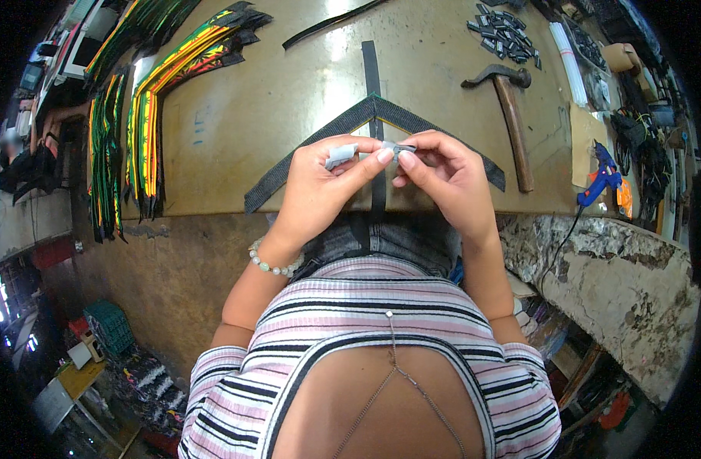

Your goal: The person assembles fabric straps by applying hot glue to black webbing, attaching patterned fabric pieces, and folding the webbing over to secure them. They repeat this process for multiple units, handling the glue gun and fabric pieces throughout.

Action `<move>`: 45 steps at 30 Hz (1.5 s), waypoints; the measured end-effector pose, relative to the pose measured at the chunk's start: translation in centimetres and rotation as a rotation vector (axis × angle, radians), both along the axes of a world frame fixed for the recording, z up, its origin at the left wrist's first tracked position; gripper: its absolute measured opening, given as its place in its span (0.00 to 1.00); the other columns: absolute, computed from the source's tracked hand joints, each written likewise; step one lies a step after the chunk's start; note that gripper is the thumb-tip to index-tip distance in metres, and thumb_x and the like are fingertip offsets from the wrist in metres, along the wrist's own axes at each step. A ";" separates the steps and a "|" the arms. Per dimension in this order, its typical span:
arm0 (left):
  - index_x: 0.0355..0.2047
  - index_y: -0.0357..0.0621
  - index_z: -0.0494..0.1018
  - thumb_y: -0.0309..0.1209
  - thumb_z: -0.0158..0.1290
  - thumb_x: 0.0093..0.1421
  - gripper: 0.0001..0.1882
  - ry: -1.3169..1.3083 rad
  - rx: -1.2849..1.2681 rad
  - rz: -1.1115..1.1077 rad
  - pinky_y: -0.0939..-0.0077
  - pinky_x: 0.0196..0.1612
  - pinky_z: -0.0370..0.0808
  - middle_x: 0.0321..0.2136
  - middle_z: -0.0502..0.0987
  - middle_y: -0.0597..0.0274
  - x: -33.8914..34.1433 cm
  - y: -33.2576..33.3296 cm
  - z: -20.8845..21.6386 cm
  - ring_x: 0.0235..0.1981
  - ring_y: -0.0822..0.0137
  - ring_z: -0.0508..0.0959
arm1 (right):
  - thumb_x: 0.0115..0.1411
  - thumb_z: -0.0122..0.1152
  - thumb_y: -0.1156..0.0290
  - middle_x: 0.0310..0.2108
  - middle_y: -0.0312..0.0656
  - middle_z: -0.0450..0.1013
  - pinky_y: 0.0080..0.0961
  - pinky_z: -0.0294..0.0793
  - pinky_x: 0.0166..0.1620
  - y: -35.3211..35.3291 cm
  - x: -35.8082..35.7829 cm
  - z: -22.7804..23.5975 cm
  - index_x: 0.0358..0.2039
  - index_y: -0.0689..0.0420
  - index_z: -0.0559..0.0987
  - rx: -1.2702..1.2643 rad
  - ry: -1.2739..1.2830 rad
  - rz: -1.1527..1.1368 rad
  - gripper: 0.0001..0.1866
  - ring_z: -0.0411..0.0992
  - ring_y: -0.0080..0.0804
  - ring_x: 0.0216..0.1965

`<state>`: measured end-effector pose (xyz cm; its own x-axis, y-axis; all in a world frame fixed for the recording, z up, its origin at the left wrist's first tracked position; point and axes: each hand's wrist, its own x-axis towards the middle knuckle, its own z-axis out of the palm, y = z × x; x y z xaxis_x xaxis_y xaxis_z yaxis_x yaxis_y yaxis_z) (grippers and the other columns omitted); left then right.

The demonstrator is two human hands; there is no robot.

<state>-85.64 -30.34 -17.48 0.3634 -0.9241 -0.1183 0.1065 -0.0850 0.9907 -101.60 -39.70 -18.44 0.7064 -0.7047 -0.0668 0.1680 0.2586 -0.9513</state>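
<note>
Both hands meet over the table's near edge, fingertips pinched around a small grey piece [397, 148] that looks like a bent metal clip; the fingers partly cover it. My left hand [320, 182] grips its left end and has a pale grey wrap [340, 156] around one finger. My right hand [456, 177] pinches its right end between thumb and fingers. Beneath them lies a dark woven strap [327, 131] bent into an upside-down V. A narrower black strap [371, 67] runs through its peak and down toward my lap.
A hammer [511, 115] and a pile of small dark metal pieces [505, 34] lie to the right. Beyond them are white sticks [568, 65] and a blue glue gun [601, 174] with its cord. Colourful patterned straps [148, 115] are stacked at left. Another black strip [327, 25] lies farther back.
</note>
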 end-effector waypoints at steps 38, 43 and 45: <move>0.35 0.38 0.77 0.39 0.65 0.56 0.16 -0.632 0.287 0.068 0.77 0.27 0.71 0.20 0.75 0.61 3.3 -5.9 -2.1 0.21 0.76 0.71 | 0.56 0.70 0.63 0.14 0.39 0.74 0.22 0.70 0.20 -8.0 4.4 -1.4 0.21 0.62 0.78 -0.274 0.665 0.183 0.16 0.73 0.22 0.14; 0.35 0.34 0.76 0.38 0.63 0.56 0.18 -0.697 0.308 -0.031 0.65 0.27 0.74 0.18 0.76 0.44 3.1 -4.7 -1.2 0.20 0.53 0.79 | 0.55 0.69 0.64 0.14 0.43 0.74 0.28 0.72 0.23 -5.5 3.9 -0.9 0.21 0.63 0.78 -0.324 0.702 0.130 0.16 0.74 0.30 0.15; 0.36 0.35 0.76 0.39 0.63 0.56 0.18 -0.689 0.407 -0.070 0.64 0.26 0.74 0.18 0.76 0.44 2.8 -3.8 -1.0 0.20 0.52 0.79 | 0.55 0.68 0.64 0.15 0.47 0.74 0.32 0.73 0.26 -4.0 3.4 -0.7 0.21 0.64 0.78 -0.295 0.754 0.128 0.15 0.76 0.36 0.18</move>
<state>-82.86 -34.11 -18.47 0.4200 -0.8802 -0.2211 -0.5363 -0.4373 0.7219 -98.20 -43.70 -19.10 0.6217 -0.6847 -0.3804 -0.5580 -0.0463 -0.8286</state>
